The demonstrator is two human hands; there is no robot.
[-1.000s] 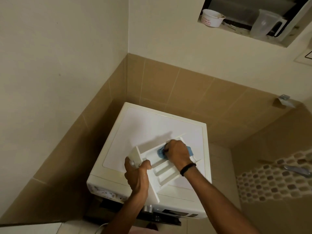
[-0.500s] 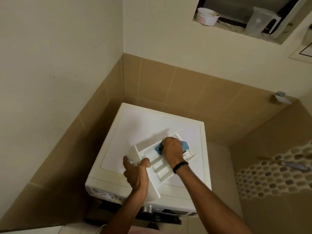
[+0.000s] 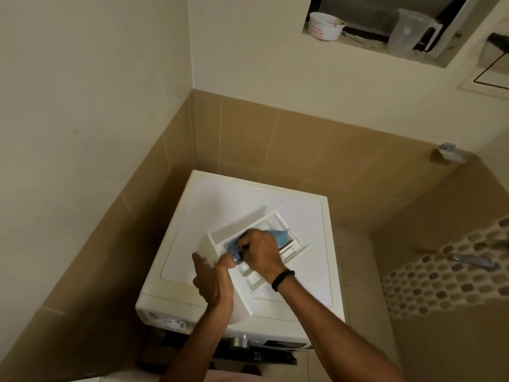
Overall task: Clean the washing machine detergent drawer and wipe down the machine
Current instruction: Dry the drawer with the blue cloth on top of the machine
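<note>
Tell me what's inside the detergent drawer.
A blue cloth, gripped by the right hand, lies in the detergent drawer; bare white compartments show beyond and beside it. Whatever lies beneath hand and cloth is covered.

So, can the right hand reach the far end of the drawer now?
Probably yes. The right hand, gripping the cloth, is inside the drawer, and nothing lies over its far end. The left hand holds the near end, out of the way.

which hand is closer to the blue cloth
Right. The right hand grips the blue cloth inside the detergent drawer; the left hand holds the drawer's front end, just beside the cloth.
</note>
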